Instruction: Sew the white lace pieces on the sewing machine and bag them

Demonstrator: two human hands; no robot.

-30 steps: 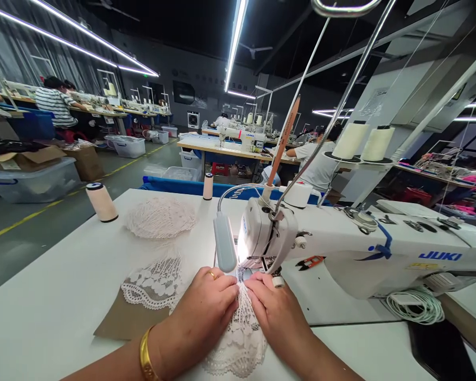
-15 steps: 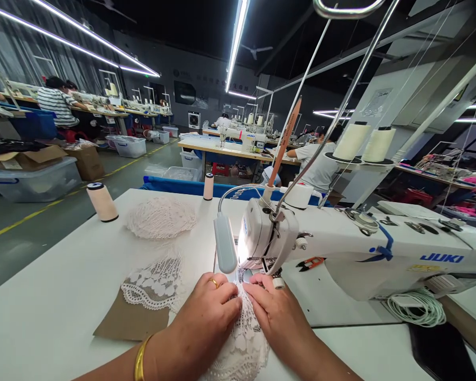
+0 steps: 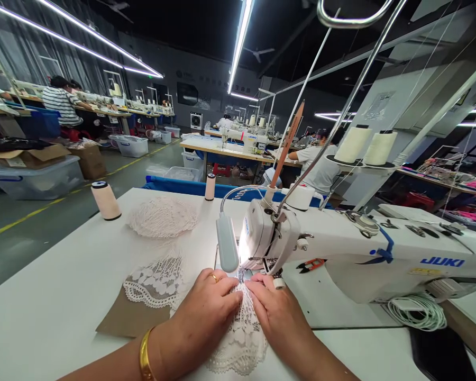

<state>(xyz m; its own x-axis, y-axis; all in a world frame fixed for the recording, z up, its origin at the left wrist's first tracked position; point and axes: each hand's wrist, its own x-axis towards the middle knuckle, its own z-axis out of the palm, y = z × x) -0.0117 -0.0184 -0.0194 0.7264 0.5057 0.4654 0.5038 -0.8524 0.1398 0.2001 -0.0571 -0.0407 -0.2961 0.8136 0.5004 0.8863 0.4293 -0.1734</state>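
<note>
White lace point(image 3: 238, 352) lies gathered under the sewing machine head point(image 3: 256, 233), fanning out toward me with a scalloped edge. My left hand point(image 3: 204, 315), wearing a ring and a gold bangle, holds the lace from the left, fingers bent close to the presser foot point(image 3: 241, 274). From the other side, my right hand point(image 3: 280, 312) pinches and presses the same piece, fingertips just right of the foot. A small lamp point(image 3: 227, 243) lights this spot. The needle itself cannot be made out.
More lace point(image 3: 154, 280) lies over brown card point(image 3: 130, 317) on the left, with a lace pile point(image 3: 162, 217) behind. Thread cones point(image 3: 106, 201) stand at the far edge. Orange-handled snips point(image 3: 311, 264), a coiled cord point(image 3: 416, 312) and a dark phone-like object point(image 3: 440, 352) are right.
The lace has slid a little forward toward the presser foot, its scalloped hem now farther from me. Both hands keep nearly the same place; the view has shifted slightly.
</note>
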